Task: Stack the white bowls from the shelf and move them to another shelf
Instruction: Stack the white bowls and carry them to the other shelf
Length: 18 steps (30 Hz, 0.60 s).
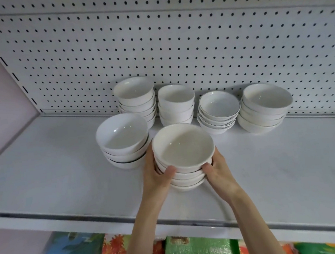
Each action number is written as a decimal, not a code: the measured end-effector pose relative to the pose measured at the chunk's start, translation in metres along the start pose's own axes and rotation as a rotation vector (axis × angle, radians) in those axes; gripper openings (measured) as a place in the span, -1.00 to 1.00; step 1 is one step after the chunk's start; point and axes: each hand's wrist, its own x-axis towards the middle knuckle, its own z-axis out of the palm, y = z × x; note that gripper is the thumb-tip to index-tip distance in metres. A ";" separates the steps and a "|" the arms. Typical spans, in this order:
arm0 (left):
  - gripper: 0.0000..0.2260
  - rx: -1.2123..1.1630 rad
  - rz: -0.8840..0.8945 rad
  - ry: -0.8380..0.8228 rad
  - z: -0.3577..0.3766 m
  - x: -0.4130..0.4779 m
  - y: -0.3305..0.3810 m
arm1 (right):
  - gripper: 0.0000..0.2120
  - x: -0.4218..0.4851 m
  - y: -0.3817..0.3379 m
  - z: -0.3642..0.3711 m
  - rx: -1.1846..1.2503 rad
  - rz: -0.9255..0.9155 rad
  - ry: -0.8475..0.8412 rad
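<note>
White shelf [53,183], pegboard back [173,41]. White bowls on it in stacks. Back row: tall stack [136,101], second stack [176,106], shallow stack [218,112], right stack [263,108]. Nearer the front: left stack [124,140], with centre stack [184,156] just beside it.

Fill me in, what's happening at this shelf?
A person grips a stack of white bowls from both sides, left hand and right hand, near the front of the white shelf. Whether it is lifted or resting is unclear. Another stack stands just to its left, and a back row of four stacks lines the pegboard. Colourful bags lie on the level below.
</note>
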 end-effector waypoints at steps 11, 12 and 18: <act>-0.05 0.057 -0.003 0.002 -0.003 -0.013 -0.001 | -0.10 -0.012 0.003 -0.011 0.020 0.106 -0.026; -0.06 0.066 -0.017 0.022 -0.005 -0.019 -0.001 | -0.08 -0.017 0.007 -0.010 0.024 0.112 -0.038; -0.22 0.001 -0.197 0.085 -0.010 -0.045 0.007 | -0.12 -0.024 0.018 -0.002 0.010 0.121 0.013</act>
